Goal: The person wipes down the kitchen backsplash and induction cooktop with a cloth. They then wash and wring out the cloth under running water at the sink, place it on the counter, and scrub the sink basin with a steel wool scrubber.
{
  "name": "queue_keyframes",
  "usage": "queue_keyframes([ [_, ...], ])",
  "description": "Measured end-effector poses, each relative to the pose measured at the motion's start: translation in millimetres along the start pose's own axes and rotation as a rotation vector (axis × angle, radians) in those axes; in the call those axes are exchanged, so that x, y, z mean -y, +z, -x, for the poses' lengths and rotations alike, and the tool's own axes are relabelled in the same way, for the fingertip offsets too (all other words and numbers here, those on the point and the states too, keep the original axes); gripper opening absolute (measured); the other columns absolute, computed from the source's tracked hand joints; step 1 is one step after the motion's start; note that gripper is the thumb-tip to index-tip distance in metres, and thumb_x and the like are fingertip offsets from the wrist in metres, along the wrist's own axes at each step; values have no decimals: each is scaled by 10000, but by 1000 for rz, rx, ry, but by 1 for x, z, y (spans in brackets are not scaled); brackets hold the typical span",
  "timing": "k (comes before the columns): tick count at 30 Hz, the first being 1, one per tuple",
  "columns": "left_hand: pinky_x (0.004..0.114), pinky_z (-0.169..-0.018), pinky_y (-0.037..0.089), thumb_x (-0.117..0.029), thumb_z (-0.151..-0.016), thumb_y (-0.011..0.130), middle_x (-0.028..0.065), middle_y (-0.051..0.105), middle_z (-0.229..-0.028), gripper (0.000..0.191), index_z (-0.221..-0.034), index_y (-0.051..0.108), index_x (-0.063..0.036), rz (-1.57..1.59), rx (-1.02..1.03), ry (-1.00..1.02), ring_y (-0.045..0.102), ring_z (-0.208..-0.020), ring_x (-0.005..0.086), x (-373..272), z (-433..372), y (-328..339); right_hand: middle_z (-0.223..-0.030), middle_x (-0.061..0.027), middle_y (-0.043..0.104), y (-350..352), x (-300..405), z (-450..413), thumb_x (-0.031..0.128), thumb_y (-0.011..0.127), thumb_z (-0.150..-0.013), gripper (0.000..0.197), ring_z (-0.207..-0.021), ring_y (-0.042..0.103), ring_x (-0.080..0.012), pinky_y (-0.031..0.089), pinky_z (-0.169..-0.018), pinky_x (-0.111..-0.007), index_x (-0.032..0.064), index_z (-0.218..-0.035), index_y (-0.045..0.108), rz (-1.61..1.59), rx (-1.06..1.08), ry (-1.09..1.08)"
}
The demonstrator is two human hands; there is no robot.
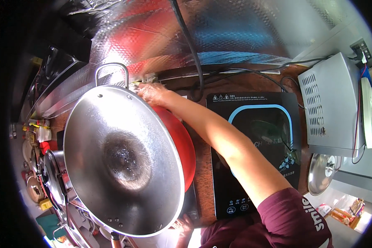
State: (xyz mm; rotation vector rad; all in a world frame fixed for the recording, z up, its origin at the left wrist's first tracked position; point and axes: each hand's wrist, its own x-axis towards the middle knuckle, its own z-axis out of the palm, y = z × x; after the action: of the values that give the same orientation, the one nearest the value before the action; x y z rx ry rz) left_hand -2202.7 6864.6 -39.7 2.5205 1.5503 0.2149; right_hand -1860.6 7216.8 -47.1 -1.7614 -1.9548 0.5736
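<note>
A large steel wok (155,148) fills the middle of the view. Its inside faces me, dark and scuffed at the bottom, and a loop handle (112,65) stands at its far rim. Part of a wooden handle (115,240) shows at the near rim. Behind the wok is a red basin or pot (184,152). My right hand (153,93) reaches behind the wok's far rim, beside a pale, crumpled cloth-like thing (148,78); its fingertips are hidden. Low in view, my left hand (183,225) is by the near rim, partly covered by the wok.
A black induction cooktop (254,173) lies under my right forearm. Beyond it stand a grey vented appliance (331,108) and a steel lid (321,175). Black cables (189,40) run along the foil-covered wall (155,37). Lidded pots (52,176) crowd the left.
</note>
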Motion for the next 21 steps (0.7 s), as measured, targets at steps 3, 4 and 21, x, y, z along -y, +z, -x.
queue_keyframes([
  [3, 509, -961, 142, -265, -777, 426, 282, 221, -1261, 579, -1234, 283, 60, 10, 25, -10, 207, -1169, 412, 0, -1, -4, -1051, -127, 533, -13, -5, 17, 179, 534, -710, 208, -1003, 502, -295, 404, -855, -376, 175, -891, 637, 1, -14, 146],
  [4, 509, -961, 141, -261, -778, 428, 280, 223, -1262, 577, -1235, 282, 60, 1, 18, -10, 204, -1171, 411, -1, -2, -4, -1055, -124, 540, -21, -11, 21, 154, 528, -705, 218, -1005, 505, -294, 406, -856, -374, 164, -892, 638, 4, 20, 208],
  [21, 521, -958, 141, -231, -770, 429, 285, 215, -1259, 579, -1238, 264, 67, -44, -1, -15, 195, -1172, 421, -3, -2, -4, -896, -100, 628, -52, -7, 46, 244, 536, -770, 233, -798, 613, -303, 520, -573, -433, 73, -889, 641, 343, 30, 430],
])
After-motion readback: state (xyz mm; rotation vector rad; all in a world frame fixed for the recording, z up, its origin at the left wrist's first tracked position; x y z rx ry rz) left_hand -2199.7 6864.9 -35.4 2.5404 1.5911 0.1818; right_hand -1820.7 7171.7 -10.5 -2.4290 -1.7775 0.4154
